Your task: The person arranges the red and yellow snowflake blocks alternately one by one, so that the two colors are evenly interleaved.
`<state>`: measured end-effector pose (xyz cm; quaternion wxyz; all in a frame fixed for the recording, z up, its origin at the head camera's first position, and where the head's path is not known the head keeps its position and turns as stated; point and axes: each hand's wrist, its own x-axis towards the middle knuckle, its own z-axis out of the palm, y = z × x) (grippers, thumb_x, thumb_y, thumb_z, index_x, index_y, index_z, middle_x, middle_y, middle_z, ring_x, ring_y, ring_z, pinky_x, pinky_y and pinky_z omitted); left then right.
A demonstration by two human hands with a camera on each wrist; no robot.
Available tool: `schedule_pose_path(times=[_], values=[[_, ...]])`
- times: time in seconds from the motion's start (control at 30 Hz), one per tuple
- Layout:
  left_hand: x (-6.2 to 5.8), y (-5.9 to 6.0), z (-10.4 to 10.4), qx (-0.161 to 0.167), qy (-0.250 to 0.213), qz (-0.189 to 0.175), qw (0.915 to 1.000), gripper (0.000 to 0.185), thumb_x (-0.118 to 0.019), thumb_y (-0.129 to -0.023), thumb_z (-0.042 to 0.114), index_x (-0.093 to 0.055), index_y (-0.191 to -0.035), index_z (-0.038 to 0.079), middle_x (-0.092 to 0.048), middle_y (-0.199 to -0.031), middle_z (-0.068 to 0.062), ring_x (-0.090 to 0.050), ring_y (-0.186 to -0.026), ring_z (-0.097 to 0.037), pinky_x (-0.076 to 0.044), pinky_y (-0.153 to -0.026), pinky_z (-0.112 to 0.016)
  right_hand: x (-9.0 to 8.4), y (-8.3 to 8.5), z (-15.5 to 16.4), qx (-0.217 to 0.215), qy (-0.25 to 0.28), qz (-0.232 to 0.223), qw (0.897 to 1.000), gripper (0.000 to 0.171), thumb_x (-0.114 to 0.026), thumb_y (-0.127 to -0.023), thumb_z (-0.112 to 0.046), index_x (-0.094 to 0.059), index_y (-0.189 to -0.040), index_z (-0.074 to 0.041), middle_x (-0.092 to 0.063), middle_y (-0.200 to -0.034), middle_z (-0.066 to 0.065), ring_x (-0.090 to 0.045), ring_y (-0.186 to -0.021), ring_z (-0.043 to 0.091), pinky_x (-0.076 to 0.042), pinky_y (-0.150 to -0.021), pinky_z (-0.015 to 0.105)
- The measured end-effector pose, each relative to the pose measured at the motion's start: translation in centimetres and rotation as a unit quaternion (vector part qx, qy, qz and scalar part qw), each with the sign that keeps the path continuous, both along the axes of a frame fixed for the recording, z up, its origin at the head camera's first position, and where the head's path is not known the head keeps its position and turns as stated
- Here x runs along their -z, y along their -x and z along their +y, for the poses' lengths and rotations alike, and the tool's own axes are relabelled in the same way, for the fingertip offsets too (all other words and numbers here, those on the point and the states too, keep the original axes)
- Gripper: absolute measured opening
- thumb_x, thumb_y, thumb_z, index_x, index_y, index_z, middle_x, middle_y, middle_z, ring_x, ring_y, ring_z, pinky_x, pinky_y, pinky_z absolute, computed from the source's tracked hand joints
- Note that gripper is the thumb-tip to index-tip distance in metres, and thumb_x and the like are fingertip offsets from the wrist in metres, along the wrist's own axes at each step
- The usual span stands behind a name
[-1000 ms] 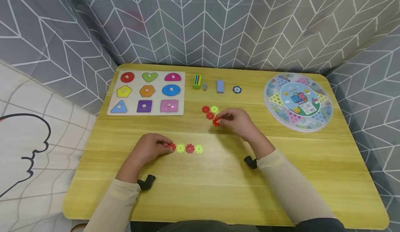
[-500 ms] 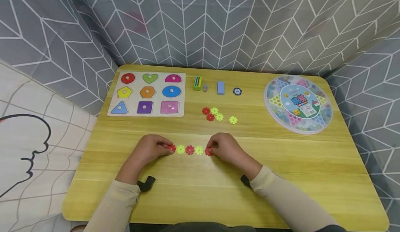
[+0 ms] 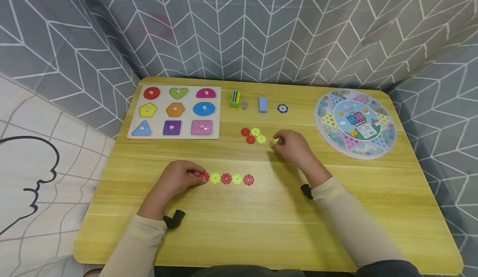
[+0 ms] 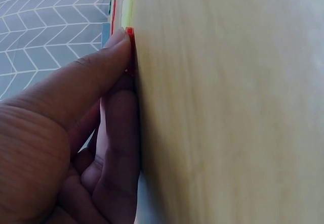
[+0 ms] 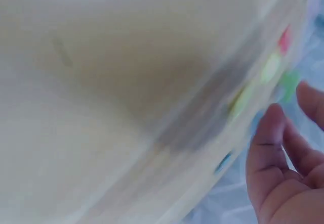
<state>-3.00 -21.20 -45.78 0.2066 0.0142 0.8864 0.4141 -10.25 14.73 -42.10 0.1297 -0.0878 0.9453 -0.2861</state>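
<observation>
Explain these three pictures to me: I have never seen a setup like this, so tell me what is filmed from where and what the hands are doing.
No machine here: a person works with bare hands. One camera sits on the head and looks down on a yellow table; the two close, blurry pictures come from cameras on each wrist.

The left hand pinches the red end piece of a row of red and yellow snowflake discs. The right hand is at a yellow disc near a small loose cluster; its grip is hidden.

Further back lie a shape puzzle board, a few small toys and a round marble game.

red and yellow-green snowflake discs (image 3: 225, 178)
</observation>
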Motion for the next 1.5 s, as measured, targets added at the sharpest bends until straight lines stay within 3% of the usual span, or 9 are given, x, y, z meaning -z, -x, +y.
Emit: schedule_pose_path(times=[0.17,0.43,0.63,0.83,0.97,1.1,1.27,1.5], values=[[0.0,-0.1,0.0,0.0,-0.002,-0.007,1.0,0.025,-0.089,-0.085,0.021,-0.082,-0.106,0.01,-0.071,-0.086,0.003,-0.064,-0.077,-0.015,-0.054,-0.074,-0.033,1.0,2.3,2.2,0.002,-0.061,-0.017,0.998,0.043,-0.075,-0.096,-0.025,-0.069,-0.123,0.006,-0.067,-0.114,0.023,-0.062,-0.107,0.04,-0.048,-0.095,0.053],[0.0,-0.1,0.1,0.007,0.003,-0.004,1.0,0.024,-0.089,-0.085,0.023,-0.082,-0.106,0.011,-0.07,-0.086,0.003,-0.062,-0.078,-0.016,-0.053,-0.075,-0.033,2.1,2.7,1.8,0.006,-0.081,-0.014,0.997,0.032,-0.077,-0.095,-0.019,-0.07,-0.115,0.004,-0.065,-0.109,0.02,-0.061,-0.103,0.037,-0.049,-0.093,0.051],[-0.1,-0.1,0.2,0.008,0.002,-0.005,1.0,0.024,-0.088,-0.085,0.022,-0.082,-0.106,0.01,-0.071,-0.086,0.003,-0.063,-0.077,-0.015,-0.053,-0.074,-0.033,2.2,3.4,2.1,0.07,0.0,-0.029,0.997,0.022,-0.071,-0.098,-0.009,-0.068,-0.117,0.002,-0.066,-0.11,0.018,-0.061,-0.103,0.035,-0.049,-0.093,0.049],[-0.1,-0.1,0.1,0.005,0.0,-0.006,1.0,0.025,-0.088,-0.085,0.021,-0.081,-0.106,0.01,-0.071,-0.086,0.003,-0.063,-0.077,-0.015,-0.054,-0.074,-0.033,1.8,3.3,2.9,0.126,0.113,-0.085,0.982,0.025,-0.067,-0.101,-0.01,-0.069,-0.124,0.0,-0.065,-0.114,0.017,-0.061,-0.108,0.033,-0.052,-0.089,0.043],[-0.1,0.0,0.2,0.004,-0.001,-0.006,1.0,0.026,-0.089,-0.085,0.022,-0.081,-0.106,0.01,-0.071,-0.086,0.003,-0.063,-0.077,-0.015,-0.054,-0.074,-0.033,1.0,1.8,3.0,0.097,0.165,-0.122,0.974,0.026,-0.067,-0.1,-0.006,-0.07,-0.124,0.003,-0.064,-0.113,0.018,-0.063,-0.103,0.03,-0.055,-0.086,0.039],[-0.1,0.1,0.2,0.01,0.003,0.002,0.9999,0.026,-0.089,-0.085,0.023,-0.082,-0.106,0.01,-0.071,-0.086,0.003,-0.063,-0.078,-0.015,-0.054,-0.074,-0.033,0.4,-1.2,2.2,0.045,0.198,-0.172,0.964,0.021,-0.069,-0.097,0.001,-0.073,-0.118,0.006,-0.068,-0.109,0.016,-0.068,-0.093,0.025,-0.059,-0.082,0.037],[-0.2,0.2,0.1,0.012,0.009,0.006,0.9999,0.026,-0.088,-0.085,0.023,-0.082,-0.107,0.01,-0.071,-0.086,0.004,-0.063,-0.078,-0.015,-0.054,-0.075,-0.034,0.8,-4.5,0.6,-0.011,0.192,-0.197,0.961,0.016,-0.073,-0.094,0.003,-0.077,-0.109,0.003,-0.074,-0.095,0.008,-0.071,-0.081,0.021,-0.059,-0.073,0.034],[-0.2,0.2,0.1,0.009,0.001,0.001,1.0,0.026,-0.088,-0.085,0.022,-0.081,-0.107,0.01,-0.071,-0.087,0.003,-0.064,-0.078,-0.015,-0.054,-0.074,-0.033,2.0,-6.5,-1.0,-0.046,0.117,-0.117,0.985,0.01,-0.078,-0.09,-0.001,-0.079,-0.1,-0.004,-0.069,-0.083,-0.004,-0.063,-0.075,0.011,-0.054,-0.071,0.03]])
